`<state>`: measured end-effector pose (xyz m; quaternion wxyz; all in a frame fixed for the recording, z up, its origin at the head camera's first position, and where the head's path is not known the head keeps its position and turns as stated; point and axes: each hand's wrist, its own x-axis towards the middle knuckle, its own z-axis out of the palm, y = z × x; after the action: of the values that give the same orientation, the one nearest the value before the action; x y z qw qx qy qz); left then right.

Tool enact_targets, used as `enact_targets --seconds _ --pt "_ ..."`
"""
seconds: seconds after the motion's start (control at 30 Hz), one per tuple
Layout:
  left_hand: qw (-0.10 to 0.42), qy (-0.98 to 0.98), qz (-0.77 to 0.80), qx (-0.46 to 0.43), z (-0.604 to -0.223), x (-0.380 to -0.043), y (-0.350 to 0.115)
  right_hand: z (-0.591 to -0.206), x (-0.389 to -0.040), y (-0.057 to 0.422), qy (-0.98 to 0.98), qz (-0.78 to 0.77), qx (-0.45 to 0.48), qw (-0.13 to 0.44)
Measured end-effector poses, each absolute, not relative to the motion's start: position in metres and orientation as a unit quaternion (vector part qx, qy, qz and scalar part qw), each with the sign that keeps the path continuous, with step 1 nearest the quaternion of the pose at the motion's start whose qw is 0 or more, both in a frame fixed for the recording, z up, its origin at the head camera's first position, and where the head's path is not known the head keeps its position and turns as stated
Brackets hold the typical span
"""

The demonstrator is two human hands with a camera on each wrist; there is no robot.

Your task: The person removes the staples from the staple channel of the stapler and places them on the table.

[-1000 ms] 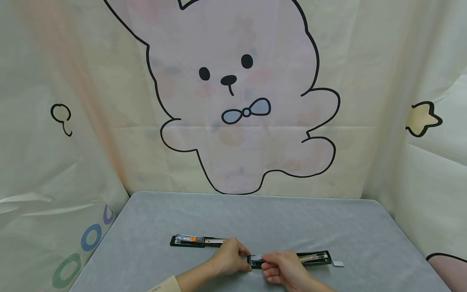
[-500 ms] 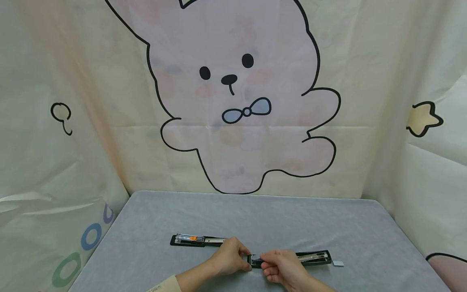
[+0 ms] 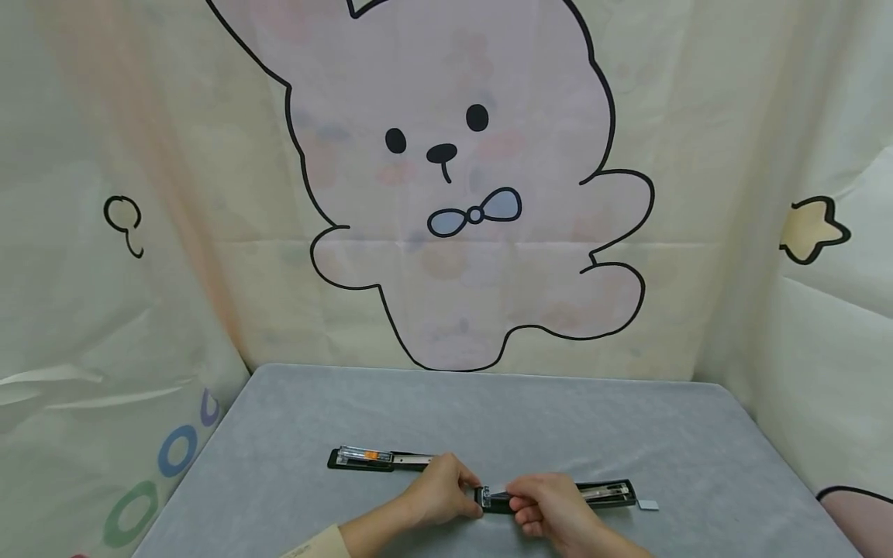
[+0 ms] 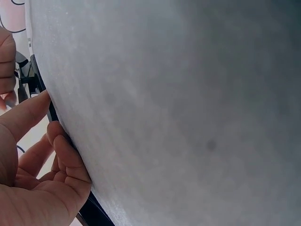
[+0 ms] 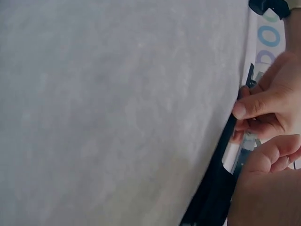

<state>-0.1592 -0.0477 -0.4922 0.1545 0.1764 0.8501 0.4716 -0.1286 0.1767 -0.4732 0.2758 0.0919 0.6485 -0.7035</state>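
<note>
A long black stapler-like tool [image 3: 607, 494] with a metal channel lies across the table in front of me in the head view. My left hand [image 3: 446, 490] grips its left end between thumb and fingers, touching the table. Over the channel near that end, the thumb and index finger of my right hand [image 3: 549, 505] pinch what seems a small thin dark piece; the fingertips mostly hide it. Behind my left hand lies a similar black tool [image 3: 363, 459], with a clear part and an orange bit at its left end. The right wrist view shows the held tool [image 5: 211, 188] beneath both hands.
A small pale flat piece [image 3: 648, 505] lies just off the right end of the held tool. Grey cloth covers the table [image 3: 293, 411]. A curtain [image 3: 488, 310] with a cartoon animal hangs behind it, and more curtains flank both sides.
My right hand has shifted slightly to the right along the held tool, and a light patch by its fingertips no longer shows. The left hand keeps its grip.
</note>
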Motion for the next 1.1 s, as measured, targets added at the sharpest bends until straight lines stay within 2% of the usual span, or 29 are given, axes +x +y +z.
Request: enact_targets --seconds 0.6,1.1 --pt "0.172 0.857 0.461 0.155 -0.489 -0.157 -0.049 -0.445 -0.12 0.236 0.631 -0.725 0.062 0.269" --pt "0.156 0.857 0.462 0.164 -0.49 -0.156 -0.048 -0.425 -0.112 0.323 0.615 -0.736 0.047 0.28"
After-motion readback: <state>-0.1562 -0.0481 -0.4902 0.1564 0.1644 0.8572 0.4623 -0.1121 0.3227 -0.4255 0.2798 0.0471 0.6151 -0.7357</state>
